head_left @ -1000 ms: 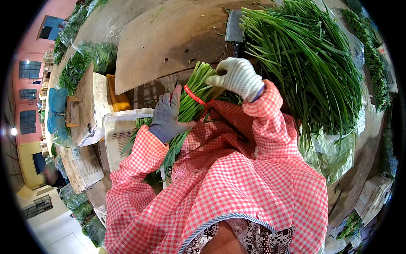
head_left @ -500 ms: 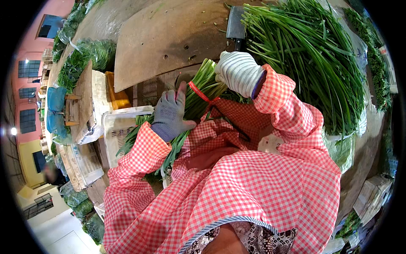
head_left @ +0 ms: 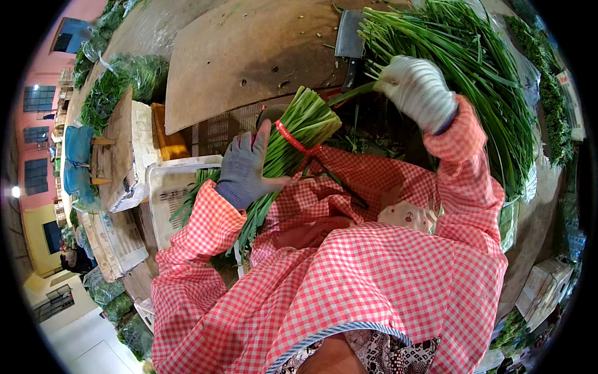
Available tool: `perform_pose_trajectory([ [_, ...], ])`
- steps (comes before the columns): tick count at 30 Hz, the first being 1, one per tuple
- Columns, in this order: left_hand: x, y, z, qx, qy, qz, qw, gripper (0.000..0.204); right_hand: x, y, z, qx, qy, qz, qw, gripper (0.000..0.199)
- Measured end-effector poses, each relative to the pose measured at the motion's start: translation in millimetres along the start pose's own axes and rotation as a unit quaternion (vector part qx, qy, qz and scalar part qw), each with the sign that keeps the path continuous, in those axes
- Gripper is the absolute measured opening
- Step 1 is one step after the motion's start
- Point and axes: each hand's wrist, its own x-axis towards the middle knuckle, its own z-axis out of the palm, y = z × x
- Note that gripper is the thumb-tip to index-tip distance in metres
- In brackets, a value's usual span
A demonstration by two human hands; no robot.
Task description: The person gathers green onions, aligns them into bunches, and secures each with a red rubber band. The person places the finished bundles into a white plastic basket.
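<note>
Stalk bundle [head_left: 286,157] before board [head_left: 249,62], crate [head_left: 161,199] at bundle's left, leaf heap [head_left: 467,93] at right, cleaver [head_left: 350,37] beside heap's left edge

A brown wooden board [head_left: 230,68] spans the upper middle of the frame, pocked with dark holes. A cleaver [head_left: 350,36] lies flat toward its right, handle pointing down-frame, with small green scraps [head_left: 302,33] nearby. A large heap of long green leaves [head_left: 458,81] rests just beside the blade, upper right, seemingly over clear plastic.
</note>
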Motion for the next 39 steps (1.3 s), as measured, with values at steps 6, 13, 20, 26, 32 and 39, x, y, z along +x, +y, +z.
perform_pose_trajectory([
  [6,-11,-18,-3,-0.02,-0.021,-0.061,0.998,0.122,-57,71,-117,-0.268,0.008,0.277,0.923,0.013],
  [13,-22,-20,13,-0.053,-0.049,-0.158,0.985,0.131,-80,30,-54,-0.03,0.056,0.181,0.981,0.013],
  [20,-14,-29,28,-0.105,-0.018,-0.145,0.984,0.128,-59,-47,37,0.12,-0.103,0.262,0.952,0.031],
  [26,-10,-27,29,-0.133,-0.001,-0.128,0.983,0.123,-10,-72,45,0.436,0.148,0.192,0.867,0.02],
  [32,-5,-18,27,-0.069,0.036,-0.09,0.993,0.118,28,-68,102,0.222,-0.062,0.138,0.963,0.023],
  [39,0,-14,28,-0.079,0.026,-0.084,0.993,0.12,2,-25,96,0.379,0.096,0.222,0.893,0.022],
])
